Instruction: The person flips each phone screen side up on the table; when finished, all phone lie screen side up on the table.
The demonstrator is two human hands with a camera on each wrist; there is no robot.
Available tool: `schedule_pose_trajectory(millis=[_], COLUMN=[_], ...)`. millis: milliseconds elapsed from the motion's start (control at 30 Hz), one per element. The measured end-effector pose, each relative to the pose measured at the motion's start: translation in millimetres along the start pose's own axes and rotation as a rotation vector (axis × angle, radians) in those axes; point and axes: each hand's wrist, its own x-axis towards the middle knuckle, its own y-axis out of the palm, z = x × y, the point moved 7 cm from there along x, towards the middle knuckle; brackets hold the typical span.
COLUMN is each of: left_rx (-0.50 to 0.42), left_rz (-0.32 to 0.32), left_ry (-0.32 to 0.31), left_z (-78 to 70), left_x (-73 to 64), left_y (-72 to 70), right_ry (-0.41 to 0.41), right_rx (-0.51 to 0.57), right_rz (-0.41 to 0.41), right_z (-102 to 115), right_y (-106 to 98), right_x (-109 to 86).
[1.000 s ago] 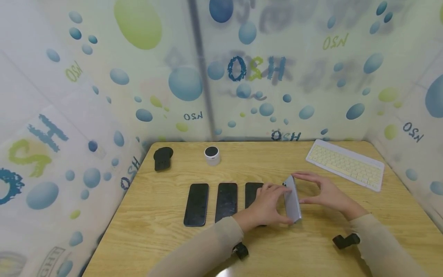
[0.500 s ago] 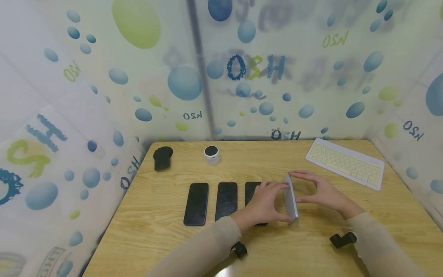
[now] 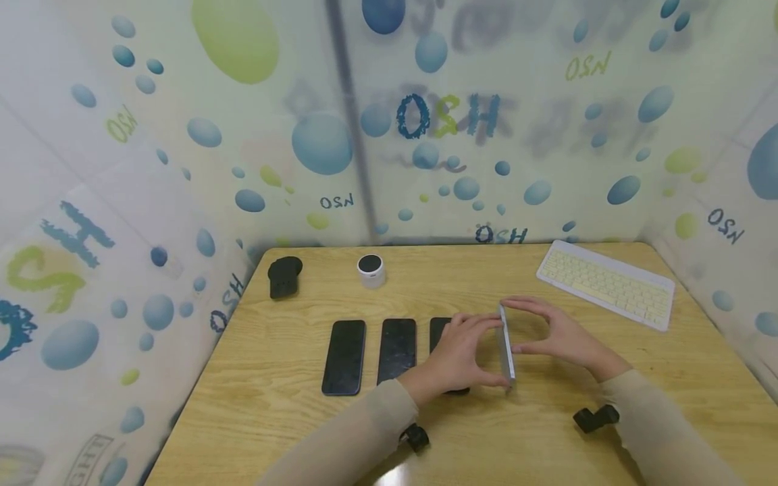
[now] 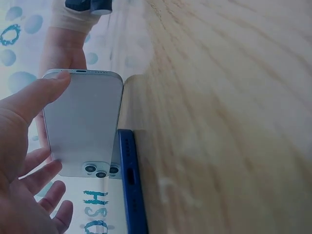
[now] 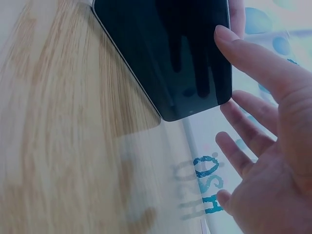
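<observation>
A smartphone (image 3: 507,347) stands on its long edge on the wooden table, almost edge-on in the head view. My left hand (image 3: 452,358) holds it by its two ends, thumb at the near end and fingers at the far one. The left wrist view shows its pale silver back (image 4: 83,122) with a camera cluster. From the other side, my right hand (image 3: 562,334) has its thumb on the dark screen (image 5: 165,58) and its fingertips at the far corner. Just left of it lies a dark phone (image 3: 439,327), partly hidden under my left hand.
Two more dark phones, one at the left (image 3: 344,358) and one in the middle (image 3: 397,347), lie screen up in the row. Farther back are a black object (image 3: 284,277), a small white cylinder (image 3: 371,271) with a dark top, and a white keyboard (image 3: 608,283).
The held smartphone has turned from a slant showing its back to nearly edge-on, shifting slightly left. Both hands have moved left with it, and the row of phones stays put.
</observation>
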Motion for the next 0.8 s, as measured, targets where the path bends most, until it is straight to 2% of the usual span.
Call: schedule_pose_trajectory(millis=[533, 800], left_rx=[-0.014, -0.046], left_rz=[-0.033, -0.022], left_ry=[0.012, 0.003], left_z=[7.1, 13.2], left_x=[-10.0, -15.2], left_y=[-7.7, -10.9], right_ry=[-0.033, -0.144], right_rx=[0.010, -0.097], right_rz=[0.013, 0.028], right_z=[0, -2], right_y=[13, 18], right_x=[7.7, 10.9])
